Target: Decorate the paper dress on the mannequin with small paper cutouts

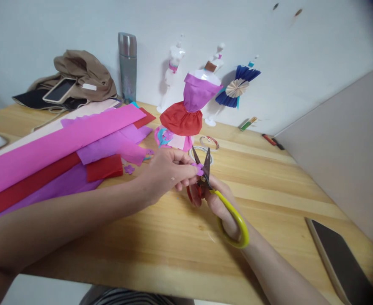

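Note:
Between the fingertips of my left hand [170, 171] is a small purple paper flower [199, 168]. My right hand [222, 203] grips a pair of scissors [207, 178] with a yellow handle loop and dark blades. The blades stand apart, pointing away from me, with the flower's edge between them near the pivot. Two more purple paper flowers lie left of my hands, one of them a cut flower [129, 169] on the bare wood. Just beyond my hands, a small mannequin [202, 91] wears a purple paper top and a red gathered skirt.
Pink, red and purple crepe paper [62, 131] covers the table's left side. Rolls of tape [212, 143] sit behind the scissors. Along the wall stand a thermos [128, 67], a white mannequin [173, 63] and a blue-dressed mannequin [237, 87]. A phone [338, 258] lies at right.

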A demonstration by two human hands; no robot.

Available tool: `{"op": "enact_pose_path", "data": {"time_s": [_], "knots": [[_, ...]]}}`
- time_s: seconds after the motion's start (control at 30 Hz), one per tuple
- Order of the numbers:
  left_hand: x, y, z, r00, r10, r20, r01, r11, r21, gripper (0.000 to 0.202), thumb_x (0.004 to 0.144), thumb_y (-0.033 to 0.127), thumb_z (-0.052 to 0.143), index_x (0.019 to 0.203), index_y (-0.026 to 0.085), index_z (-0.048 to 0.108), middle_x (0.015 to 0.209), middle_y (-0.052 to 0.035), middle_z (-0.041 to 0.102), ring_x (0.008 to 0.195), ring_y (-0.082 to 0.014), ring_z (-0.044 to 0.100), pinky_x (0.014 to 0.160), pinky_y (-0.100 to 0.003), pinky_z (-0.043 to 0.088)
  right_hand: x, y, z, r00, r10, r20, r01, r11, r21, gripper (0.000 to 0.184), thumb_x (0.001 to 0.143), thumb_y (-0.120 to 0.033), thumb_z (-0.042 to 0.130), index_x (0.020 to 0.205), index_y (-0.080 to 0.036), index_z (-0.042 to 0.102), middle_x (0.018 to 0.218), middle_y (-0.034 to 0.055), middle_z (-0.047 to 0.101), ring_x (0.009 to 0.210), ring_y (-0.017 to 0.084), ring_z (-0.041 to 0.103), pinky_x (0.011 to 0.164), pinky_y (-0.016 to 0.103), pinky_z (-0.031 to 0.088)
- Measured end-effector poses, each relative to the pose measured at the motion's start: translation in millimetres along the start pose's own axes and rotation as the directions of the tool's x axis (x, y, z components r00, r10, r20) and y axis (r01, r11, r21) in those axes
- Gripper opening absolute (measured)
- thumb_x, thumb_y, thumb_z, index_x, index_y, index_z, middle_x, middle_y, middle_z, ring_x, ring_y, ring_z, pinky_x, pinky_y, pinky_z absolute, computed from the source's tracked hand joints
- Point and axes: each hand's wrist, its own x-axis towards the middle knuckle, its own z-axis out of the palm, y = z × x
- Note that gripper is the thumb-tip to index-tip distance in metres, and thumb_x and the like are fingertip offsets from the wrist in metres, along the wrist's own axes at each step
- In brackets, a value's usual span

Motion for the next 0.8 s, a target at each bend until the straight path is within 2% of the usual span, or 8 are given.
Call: {"op": "enact_pose_path", "data": {"time_s": [0.1,0.27,0.63,0.8], "knots": [[0,0,0.4,1.0,-0.003,0.002,0.003,1.0,-0.009,0.019,0.074,0.011,0.065,0.056,0.014,0.061,0.052,0.0025,0.06,0.045,-0.0046,0.052,0.041,-0.015,0.04,0,-7,2,1.0,0.018,-0.006,-0.018,0.999,0.038,0.047,0.092,-0.067,0.057,0.107,-0.023,0.066,0.088,0.003,0.062,0.068,0.018,0.05,0.066,0.033,0.043],[-1,-1,-0.5,1.0,0.005,-0.013,-0.005,1.0,0.011,0.018,0.074,0.01,0.065,0.057,0.014,0.061,0.051,0.0025,0.059,0.045,-0.0049,0.052,0.042,-0.015,0.04,0,-14,4,0.999,0.043,-0.01,-0.042,0.998,0.055,0.042,0.092,-0.066,0.057,0.099,-0.025,0.062,0.086,0.0021,0.059,0.07,0.019,0.049,0.067,0.035,0.041],[0,-2,-0.3,1.0,-0.006,-0.003,0.006,1.0,0.023,0.018,0.076,0.011,0.065,0.059,0.014,0.063,0.052,0.0015,0.06,0.046,-0.0061,0.052,0.043,-0.017,0.041,1,-5,0,1.0,0.014,-0.008,-0.014,1.0,-0.009,0.048,0.092,-0.071,0.054,0.091,-0.024,0.06,0.089,0.0059,0.064,0.072,0.021,0.054,0.065,0.036,0.047],[0,-1,0.2,1.0,0.0,-0.023,0.001,1.0,0.031,0.021,0.077,0.013,0.065,0.057,0.014,0.061,0.05,0.0017,0.059,0.044,-0.0061,0.052,0.042,-0.017,0.04,1,-6,2,0.999,0.03,-0.016,-0.03,1.0,0.004,0.051,0.09,-0.074,0.056,0.096,-0.023,0.062,0.085,0.0045,0.061,0.072,0.021,0.054,0.065,0.035,0.045]]}}
